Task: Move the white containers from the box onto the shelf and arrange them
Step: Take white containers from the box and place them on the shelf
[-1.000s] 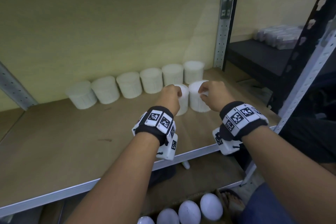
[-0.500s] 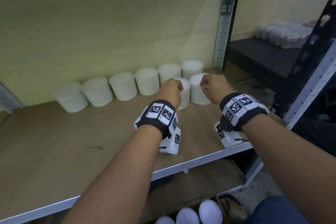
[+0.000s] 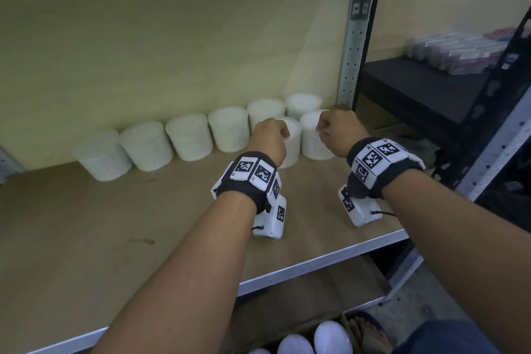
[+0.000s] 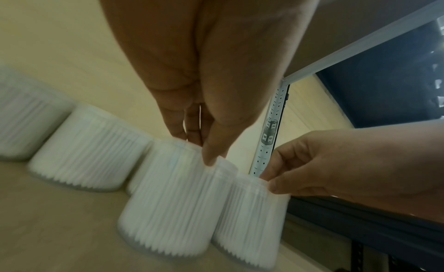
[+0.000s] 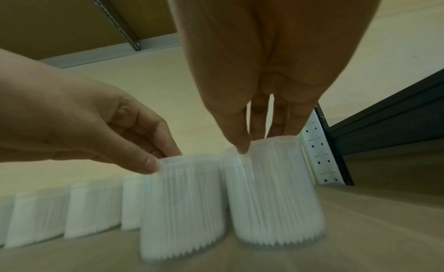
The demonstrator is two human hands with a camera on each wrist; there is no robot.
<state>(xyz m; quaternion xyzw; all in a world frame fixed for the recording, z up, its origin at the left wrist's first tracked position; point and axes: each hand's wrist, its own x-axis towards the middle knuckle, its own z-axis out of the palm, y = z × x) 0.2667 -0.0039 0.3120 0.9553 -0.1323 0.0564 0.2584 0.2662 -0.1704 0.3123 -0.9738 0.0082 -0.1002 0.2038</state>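
My left hand grips the top of one white container on the wooden shelf, and my right hand grips the top of a second container just beside it. Both stand upright in front of a row of six white containers along the back wall. The front two look to be touching, though my fists hide the gap. Below the shelf edge, white rounded lids show.
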